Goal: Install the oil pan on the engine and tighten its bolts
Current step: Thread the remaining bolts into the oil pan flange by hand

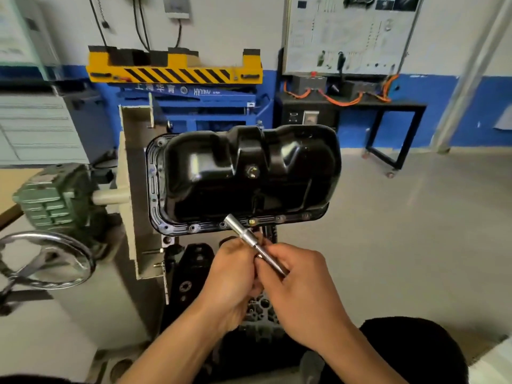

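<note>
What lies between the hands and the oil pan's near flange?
Head view: a silver socket tool, gripped by the left hand and right hand, its tip at the flange of the oil pan.

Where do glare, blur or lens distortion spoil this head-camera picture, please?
In the head view, glare patches sit on the oil pan; the frame's edges are soft, blurring the handwheel and the wall board; the wide lens bows the pipe at right; the socket tool in the left hand and right hand is fairly sharp.
</note>
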Available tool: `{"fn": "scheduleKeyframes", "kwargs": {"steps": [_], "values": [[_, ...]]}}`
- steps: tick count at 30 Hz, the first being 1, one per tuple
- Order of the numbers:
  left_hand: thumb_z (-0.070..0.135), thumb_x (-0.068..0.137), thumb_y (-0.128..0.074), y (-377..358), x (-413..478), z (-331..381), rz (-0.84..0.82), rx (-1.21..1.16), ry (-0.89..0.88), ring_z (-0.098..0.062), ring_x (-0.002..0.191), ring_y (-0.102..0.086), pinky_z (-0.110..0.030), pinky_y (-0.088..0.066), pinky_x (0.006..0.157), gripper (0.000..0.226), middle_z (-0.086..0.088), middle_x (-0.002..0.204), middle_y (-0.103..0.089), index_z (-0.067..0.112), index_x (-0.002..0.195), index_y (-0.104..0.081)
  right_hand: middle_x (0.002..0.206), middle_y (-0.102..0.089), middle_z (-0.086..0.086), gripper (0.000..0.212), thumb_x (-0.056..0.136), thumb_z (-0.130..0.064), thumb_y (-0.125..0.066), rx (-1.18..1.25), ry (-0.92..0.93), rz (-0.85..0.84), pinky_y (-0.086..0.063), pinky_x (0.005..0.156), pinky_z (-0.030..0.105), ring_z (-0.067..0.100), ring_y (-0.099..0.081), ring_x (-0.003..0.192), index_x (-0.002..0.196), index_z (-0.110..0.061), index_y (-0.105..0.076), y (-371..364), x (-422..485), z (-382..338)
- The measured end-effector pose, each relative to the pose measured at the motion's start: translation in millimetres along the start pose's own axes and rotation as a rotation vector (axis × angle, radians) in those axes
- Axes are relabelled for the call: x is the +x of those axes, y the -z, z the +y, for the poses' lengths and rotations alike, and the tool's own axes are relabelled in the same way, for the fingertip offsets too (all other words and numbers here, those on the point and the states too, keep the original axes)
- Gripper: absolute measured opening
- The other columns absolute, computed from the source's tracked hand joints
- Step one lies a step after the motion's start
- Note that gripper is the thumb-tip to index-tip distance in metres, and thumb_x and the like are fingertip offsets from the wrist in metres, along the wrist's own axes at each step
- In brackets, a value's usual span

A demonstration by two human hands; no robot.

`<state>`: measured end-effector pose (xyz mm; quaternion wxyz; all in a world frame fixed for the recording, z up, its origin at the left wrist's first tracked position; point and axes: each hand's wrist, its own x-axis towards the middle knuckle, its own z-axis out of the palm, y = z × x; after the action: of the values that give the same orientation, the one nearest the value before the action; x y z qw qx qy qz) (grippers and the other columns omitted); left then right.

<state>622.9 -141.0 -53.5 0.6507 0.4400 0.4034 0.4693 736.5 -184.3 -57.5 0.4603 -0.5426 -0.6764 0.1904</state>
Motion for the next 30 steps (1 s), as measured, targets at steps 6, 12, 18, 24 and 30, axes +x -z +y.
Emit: {"fn": "scheduleKeyframes", "kwargs": {"steps": [6, 12, 18, 24, 30], "values": [[0.008, 0.102, -0.044, 30, 7, -21, -0.112, -0.269, 0.214, -0.007, 0.042, -0.034, -0.016, -0.023, 0.032, 0.026, -0.007, 0.067, -0.051, -0.001, 0.098, -0.068, 0.068, -0.069, -0.007, 0.006, 0.090, -0.030, -0.068, 0.231, -0.042, 0.101, -0.050, 0.046, 0.019, 0.005, -0.061, 0.052, 0.092, -0.035, -0.070, -16, -4, 14], [0.026, 0.095, -0.055, 53, 11, -36, -0.177, -0.375, 0.242, -0.007, 0.042, -0.032, -0.016, -0.021, 0.032, 0.033, 0.000, 0.056, -0.037, 0.011, 0.069, -0.069, 0.064, -0.067, -0.001, 0.013, 0.084, -0.027, -0.077, 0.253, -0.065, 0.078, -0.045, 0.043, 0.022, 0.003, -0.051, 0.047, 0.087, -0.038, -0.072, -39, 7, 32], [0.029, 0.090, -0.062, 63, 30, -37, -0.143, -0.264, 0.139, -0.008, 0.041, -0.029, -0.016, -0.020, 0.033, 0.024, -0.001, 0.055, -0.037, 0.009, 0.076, -0.060, 0.057, -0.060, -0.010, 0.003, 0.086, -0.034, -0.074, -0.044, -0.001, 0.085, -0.040, 0.037, 0.025, 0.009, -0.049, 0.041, 0.085, -0.034, -0.071, -46, 21, 36], [0.015, 0.098, -0.055, 70, 46, -39, -0.104, -0.148, 0.148, -0.008, 0.042, -0.029, -0.016, -0.021, 0.031, 0.027, -0.002, 0.055, -0.038, 0.009, 0.074, -0.063, 0.053, -0.051, -0.016, 0.011, 0.087, -0.036, -0.071, -0.421, -0.002, -0.022, -0.032, 0.044, 0.016, 0.006, -0.047, 0.045, 0.097, -0.034, -0.071, -45, 30, 29], [0.015, 0.102, -0.049, 88, 61, -39, 0.018, -0.362, 0.133, -0.006, 0.040, -0.028, -0.015, -0.019, 0.030, 0.021, 0.002, 0.052, -0.031, 0.002, 0.095, -0.064, 0.058, -0.055, -0.012, 0.021, 0.095, -0.031, -0.053, -0.362, -0.059, -0.123, -0.032, 0.040, 0.017, 0.012, -0.049, 0.044, 0.078, -0.027, -0.063, -26, 19, 21]]}}
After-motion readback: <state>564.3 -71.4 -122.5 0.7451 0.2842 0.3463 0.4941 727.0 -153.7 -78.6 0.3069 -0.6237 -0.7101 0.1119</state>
